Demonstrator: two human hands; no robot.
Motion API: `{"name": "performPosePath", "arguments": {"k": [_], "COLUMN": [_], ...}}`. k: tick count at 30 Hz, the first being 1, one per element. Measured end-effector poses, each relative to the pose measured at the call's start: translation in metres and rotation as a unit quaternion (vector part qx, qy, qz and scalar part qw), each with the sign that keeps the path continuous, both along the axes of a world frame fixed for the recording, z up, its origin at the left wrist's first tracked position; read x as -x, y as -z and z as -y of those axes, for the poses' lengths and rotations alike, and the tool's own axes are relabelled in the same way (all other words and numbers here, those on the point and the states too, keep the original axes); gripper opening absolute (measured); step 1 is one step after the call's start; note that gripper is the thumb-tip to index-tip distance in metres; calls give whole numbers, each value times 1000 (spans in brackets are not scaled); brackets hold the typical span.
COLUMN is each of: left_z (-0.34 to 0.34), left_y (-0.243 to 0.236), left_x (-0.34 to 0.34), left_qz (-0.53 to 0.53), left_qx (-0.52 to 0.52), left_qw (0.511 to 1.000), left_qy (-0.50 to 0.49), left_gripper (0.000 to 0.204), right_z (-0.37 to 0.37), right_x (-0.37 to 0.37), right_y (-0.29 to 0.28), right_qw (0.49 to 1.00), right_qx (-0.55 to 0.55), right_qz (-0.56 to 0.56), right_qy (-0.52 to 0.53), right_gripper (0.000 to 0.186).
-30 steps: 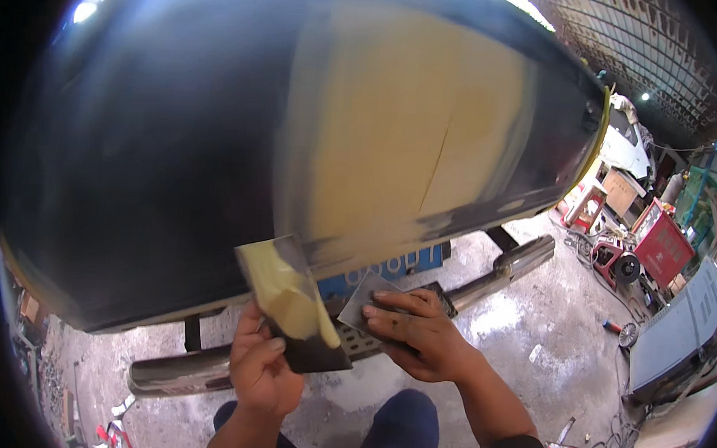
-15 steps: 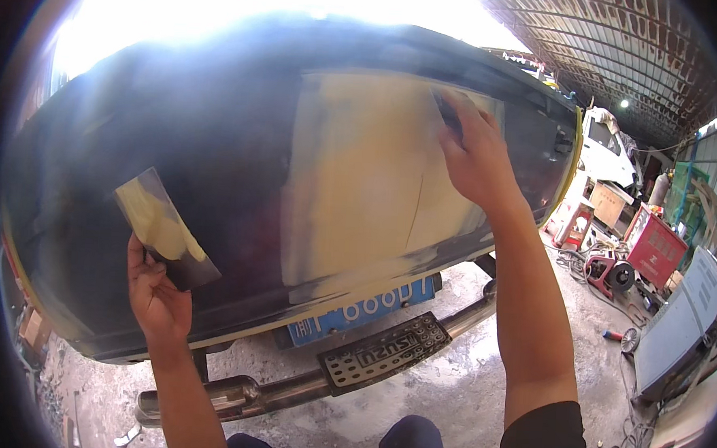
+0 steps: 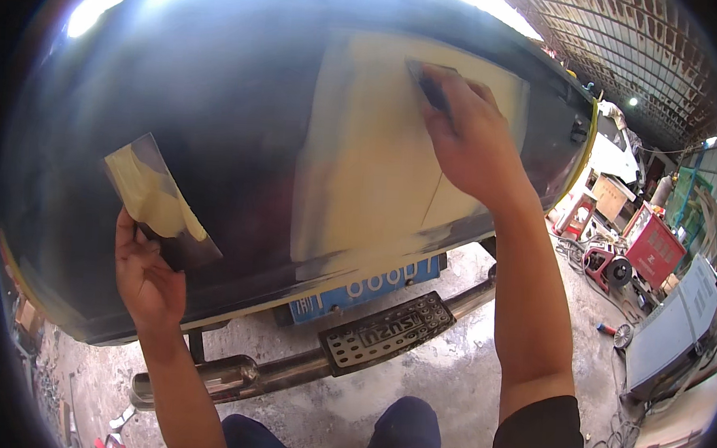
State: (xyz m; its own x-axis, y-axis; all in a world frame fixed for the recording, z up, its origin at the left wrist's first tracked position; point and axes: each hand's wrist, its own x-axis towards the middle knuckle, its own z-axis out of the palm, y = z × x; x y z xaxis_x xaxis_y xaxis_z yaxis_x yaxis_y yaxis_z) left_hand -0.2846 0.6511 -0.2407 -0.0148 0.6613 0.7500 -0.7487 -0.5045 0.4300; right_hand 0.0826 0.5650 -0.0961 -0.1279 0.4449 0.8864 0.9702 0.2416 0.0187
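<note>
My left hand grips the lower end of a flat rectangular plate that carries a smear of yellow body filler. It is held up in front of the dark vehicle panel. Over on the right, my right hand is closed around a dark, thin-bladed filler spreader. The spreader lies against the upper part of a large pale yellow filler patch on the panel. My fingers hide part of the spreader. A thin dark line runs down the patch below my right wrist.
Under the panel are a blue number plate and a chrome step bar with a perforated tread. To the right on the concrete floor stand a red machine box, a grey-blue cabinet and loose cables.
My right hand has moved the spreader leftward across the upper patch. The view has shifted, with the panel's upper area showing more clearly. My left hand still holds the plate.
</note>
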Motion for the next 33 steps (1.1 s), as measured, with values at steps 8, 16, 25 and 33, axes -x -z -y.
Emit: {"name": "performPosePath", "arguments": {"k": [8, 16, 25, 33], "left_z": [4, -2, -2, -5], "left_y": [5, 16, 21, 22], "left_x": [9, 20, 22, 24], "left_qz": [4, 1, -4, -26], "left_qx": [34, 35, 52, 5], "left_qw": [999, 999, 996, 1000], "left_qy": [-36, -25, -69, 1], "left_gripper": [61, 58, 57, 57], "right_z": [10, 7, -2, -1], "right_x": [11, 14, 6, 2], "right_y": [71, 152, 214, 243], "right_qw": [999, 1000, 1000, 1000], "right_qx": [-7, -13, -15, -3], "right_qz": [15, 11, 12, 15], "right_qy": [-50, -4, -12, 8], "right_gripper": [51, 46, 51, 50]}}
